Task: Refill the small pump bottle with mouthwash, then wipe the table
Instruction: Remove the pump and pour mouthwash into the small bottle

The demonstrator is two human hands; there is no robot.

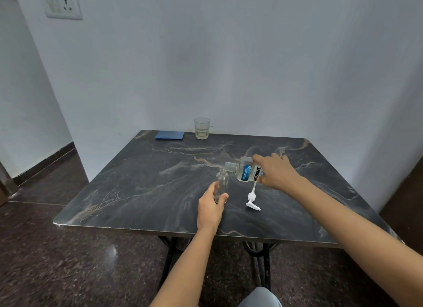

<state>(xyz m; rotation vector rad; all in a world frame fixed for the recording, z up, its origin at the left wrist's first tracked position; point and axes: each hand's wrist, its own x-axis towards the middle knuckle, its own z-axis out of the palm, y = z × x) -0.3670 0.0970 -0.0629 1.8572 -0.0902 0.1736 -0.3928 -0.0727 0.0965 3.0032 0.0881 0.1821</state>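
Note:
A small clear bottle [222,181] stands upright near the middle of the dark marble table [142,187], its neck uncapped. My left hand [211,206] grips its lower part. My right hand [273,170] holds the clear mouthwash bottle [245,170] by its body, tipped on its side with its open mouth just above the small bottle's neck. The white pump head [252,200] with its tube lies flat on the table to the right of the small bottle.
A folded blue cloth [169,135] lies at the table's far edge, with a drinking glass [201,128] to its right against the white wall. The near table edge runs just below my left wrist. Dark floor surrounds the table.

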